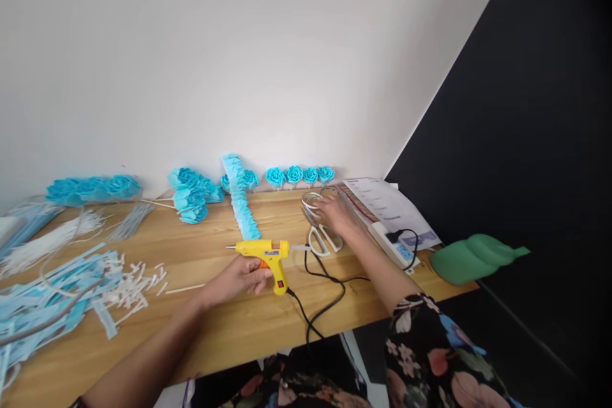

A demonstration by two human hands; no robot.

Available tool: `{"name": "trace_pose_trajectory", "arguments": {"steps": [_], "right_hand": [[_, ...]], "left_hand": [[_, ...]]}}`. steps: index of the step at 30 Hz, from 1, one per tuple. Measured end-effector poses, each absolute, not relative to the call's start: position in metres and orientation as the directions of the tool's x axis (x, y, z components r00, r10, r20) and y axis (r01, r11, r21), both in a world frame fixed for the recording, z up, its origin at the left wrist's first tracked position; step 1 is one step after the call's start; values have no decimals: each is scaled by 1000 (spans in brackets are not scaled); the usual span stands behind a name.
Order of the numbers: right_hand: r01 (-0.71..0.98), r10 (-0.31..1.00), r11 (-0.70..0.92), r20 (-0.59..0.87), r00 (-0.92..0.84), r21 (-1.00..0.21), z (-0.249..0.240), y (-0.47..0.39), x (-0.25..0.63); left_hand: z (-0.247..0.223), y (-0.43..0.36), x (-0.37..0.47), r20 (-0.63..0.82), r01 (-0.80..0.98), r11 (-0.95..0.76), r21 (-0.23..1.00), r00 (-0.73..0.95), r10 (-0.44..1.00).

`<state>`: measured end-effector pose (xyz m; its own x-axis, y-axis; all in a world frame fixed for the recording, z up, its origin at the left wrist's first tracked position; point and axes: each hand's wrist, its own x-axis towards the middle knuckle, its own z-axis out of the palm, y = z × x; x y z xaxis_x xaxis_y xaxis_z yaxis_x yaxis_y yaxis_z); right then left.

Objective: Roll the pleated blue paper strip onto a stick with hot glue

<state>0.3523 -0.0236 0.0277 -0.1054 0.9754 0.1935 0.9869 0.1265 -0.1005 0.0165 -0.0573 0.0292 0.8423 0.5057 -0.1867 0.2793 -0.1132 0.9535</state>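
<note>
Glue gun (262,248), yellow, with orange trigger and red switch: held above the front part of the desk (224,331), near its middle, nozzle pointing left, a translucent stick protruding from the rear. Left hand (251,273): fingers closed about the gun at the trigger. Right hand (335,211): extended toward the back of the desk, fingers partly bent and lowered over a pale ring-shaped coil (310,201); whether it grips anything cannot be told.

Scissors (326,240), one pair, white-handled: lying just in front of the right hand, handles toward the person. Black cable (343,292): looped on the desk behind and right of the gun.

Pleated strip (243,197), blue: upright in view, beyond the gun. Flowers (294,174), blue, four in a row: along the wall. Flower cluster (191,194), blue: left of the strip.

Far left: blue strips (52,296), heaped; small white pieces (138,284), scattered beside them; grey stems (131,222), bundled.

Right: power strip (394,245), white, plug inserted; printed sheet (387,201); green container (473,258), at the desk's end.
</note>
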Motion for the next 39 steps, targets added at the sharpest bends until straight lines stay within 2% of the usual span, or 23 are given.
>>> {"name": "trace_pose_trajectory", "arguments": {"steps": [8,14,20,24,28,34,39], "right_hand": [[992,972,112,215,-97,-59,39,-37,373],[986,971,162,170,-166,40,36,-52,368],[986,959,166,234,-158,-15,27,-45,361],[984,964,166,219,-148,-62,18,-38,359],[990,972,132,203,-118,-55,12,-34,355],[986,972,158,182,-147,-47,28,-47,361],[989,966,129,234,-109,-72,37,-59,377]], "left_hand": [[27,-55,17,-167,266,-122,956,838,519],[22,-54,16,-185,284,-118,952,836,517],[25,-54,16,-187,291,-127,948,836,516],[27,-54,17,-181,284,-129,950,839,513],[26,-53,17,-192,291,-121,949,837,512],[22,-53,16,-188,292,-129,948,837,514],[22,-53,17,-201,296,-108,949,831,518]]}}
